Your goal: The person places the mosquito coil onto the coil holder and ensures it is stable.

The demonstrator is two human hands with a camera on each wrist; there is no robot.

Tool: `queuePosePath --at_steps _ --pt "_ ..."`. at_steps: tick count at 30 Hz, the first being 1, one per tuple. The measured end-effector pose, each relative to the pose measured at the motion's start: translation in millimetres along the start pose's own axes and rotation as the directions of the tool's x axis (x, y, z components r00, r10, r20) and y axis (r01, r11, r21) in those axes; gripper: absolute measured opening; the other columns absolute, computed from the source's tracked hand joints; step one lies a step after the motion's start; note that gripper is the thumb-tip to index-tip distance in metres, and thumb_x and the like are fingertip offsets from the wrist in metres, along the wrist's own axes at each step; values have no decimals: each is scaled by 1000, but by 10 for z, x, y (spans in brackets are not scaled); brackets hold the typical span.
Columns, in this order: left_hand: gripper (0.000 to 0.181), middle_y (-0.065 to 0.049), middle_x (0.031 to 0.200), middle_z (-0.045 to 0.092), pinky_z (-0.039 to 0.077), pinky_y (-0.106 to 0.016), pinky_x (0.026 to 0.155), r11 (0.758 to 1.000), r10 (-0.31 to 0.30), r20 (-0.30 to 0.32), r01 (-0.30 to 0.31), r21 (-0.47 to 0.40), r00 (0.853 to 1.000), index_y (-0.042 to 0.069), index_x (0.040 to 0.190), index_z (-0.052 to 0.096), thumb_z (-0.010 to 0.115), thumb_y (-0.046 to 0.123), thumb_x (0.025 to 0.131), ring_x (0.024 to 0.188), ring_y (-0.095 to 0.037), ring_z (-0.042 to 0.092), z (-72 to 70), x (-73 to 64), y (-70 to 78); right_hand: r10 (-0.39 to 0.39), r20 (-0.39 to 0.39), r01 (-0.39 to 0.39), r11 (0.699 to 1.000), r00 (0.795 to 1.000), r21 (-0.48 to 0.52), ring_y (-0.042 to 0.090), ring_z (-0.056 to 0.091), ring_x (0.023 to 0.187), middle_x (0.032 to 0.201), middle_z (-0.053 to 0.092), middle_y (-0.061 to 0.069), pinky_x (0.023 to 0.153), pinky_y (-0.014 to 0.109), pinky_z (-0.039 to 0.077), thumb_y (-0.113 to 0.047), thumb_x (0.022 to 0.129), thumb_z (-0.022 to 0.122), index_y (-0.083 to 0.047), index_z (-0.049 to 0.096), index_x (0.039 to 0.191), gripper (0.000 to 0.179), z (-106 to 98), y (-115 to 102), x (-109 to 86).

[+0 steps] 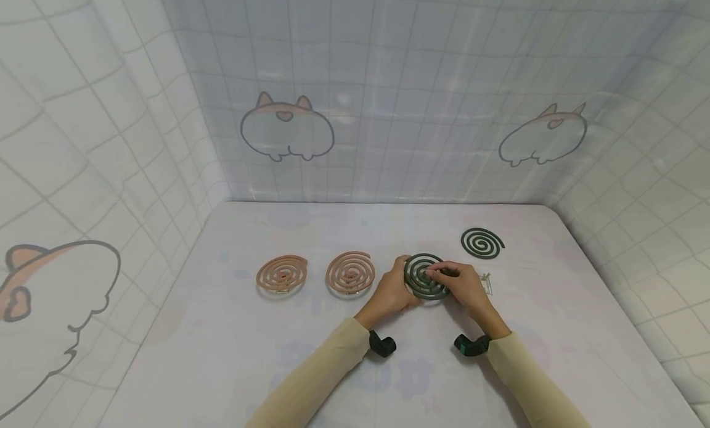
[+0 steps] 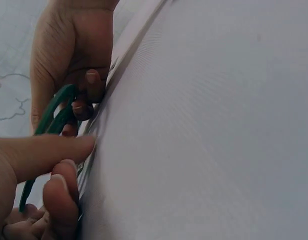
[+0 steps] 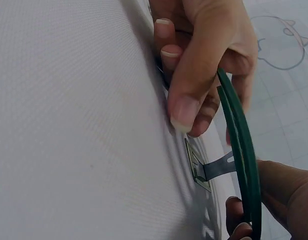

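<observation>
Both of my hands are on a green mosquito coil (image 1: 424,295), raised a little above the table. My left hand (image 1: 394,290) holds its left edge, with the fingers partly hidden underneath. My right hand (image 1: 467,286) reaches over from the right, its thumb and index fingertips at the coil's centre. In the right wrist view a thin metal stand (image 3: 221,166) joins the underside of the coil (image 3: 242,150), its flat base facing the table. A second green coil (image 1: 481,243) lies flat behind my right hand. Another metal stand (image 1: 486,283) is beside that hand, partly covered.
Left of my hands, two brown mosquito coils, one nearer (image 1: 350,274) and one farther left (image 1: 281,274), sit raised on small stands. The white table (image 1: 222,354) meets patterned cloth walls (image 1: 388,107) at the back and sides.
</observation>
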State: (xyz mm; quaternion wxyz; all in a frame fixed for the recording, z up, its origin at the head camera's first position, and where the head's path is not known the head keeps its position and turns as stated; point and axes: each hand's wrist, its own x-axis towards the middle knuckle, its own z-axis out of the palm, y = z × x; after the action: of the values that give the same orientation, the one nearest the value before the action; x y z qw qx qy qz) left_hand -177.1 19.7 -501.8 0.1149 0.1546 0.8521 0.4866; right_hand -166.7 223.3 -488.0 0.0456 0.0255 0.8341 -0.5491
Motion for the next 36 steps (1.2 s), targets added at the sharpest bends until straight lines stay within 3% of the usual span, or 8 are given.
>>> queuePosePath --at_steps 3,5,11,21,28,31,36 --pt "113 -17 139 60 53 -42 94 999 2 21 -2 43 1000 13 159 26 97 23 72 117 -30 64 -12 -18 16 5 -1 -5 1000 1000 -1 8 34 50 88 66 4 47 24 35 -35 91 81 -11 79 111 31 -2 -1 -1" --pt "117 -17 143 57 51 -45 98 999 -3 40 2 35 999 14 161 20 96 28 73 124 -32 61 -18 -32 26 16 -4 -16 1000 1000 4 9 30 46 83 64 4 44 24 32 -36 91 81 -12 79 110 30 0 -3 -3" --pt "121 -15 144 56 51 -44 99 1000 -8 53 8 18 999 17 163 17 95 40 73 125 -30 60 -42 -61 49 31 -9 -31 1000 999 -2 9 29 45 65 51 -2 43 25 32 -37 90 81 -14 79 109 30 6 -4 10" --pt "120 -16 143 57 50 -45 99 1000 -8 38 8 -8 999 17 162 20 95 43 72 125 -31 59 -49 -86 41 35 15 -36 999 999 3 9 38 48 82 64 2 47 26 42 -38 90 81 -14 78 115 34 -24 21 -2" --pt "119 -15 142 58 50 -44 100 1000 10 37 -10 -10 999 14 162 21 95 41 73 125 -30 60 -42 -71 4 24 42 -25 999 999 30 8 37 47 75 49 3 47 26 41 -29 92 80 -10 75 122 36 -34 29 -7" --pt "119 -15 142 58 51 -45 99 1000 7 36 -6 -2 999 15 162 22 95 41 73 124 -31 60 -39 -66 -1 12 46 -14 999 999 30 8 39 47 80 51 4 47 26 42 -31 92 81 -10 75 123 38 -39 48 -5" --pt "119 -15 143 58 51 -44 99 1000 14 38 -14 -3 999 13 162 21 95 40 73 125 -30 60 -40 -65 1 3 51 -4 999 999 36 10 39 47 74 55 3 47 27 43 -32 91 81 -15 73 126 40 -51 46 -19"
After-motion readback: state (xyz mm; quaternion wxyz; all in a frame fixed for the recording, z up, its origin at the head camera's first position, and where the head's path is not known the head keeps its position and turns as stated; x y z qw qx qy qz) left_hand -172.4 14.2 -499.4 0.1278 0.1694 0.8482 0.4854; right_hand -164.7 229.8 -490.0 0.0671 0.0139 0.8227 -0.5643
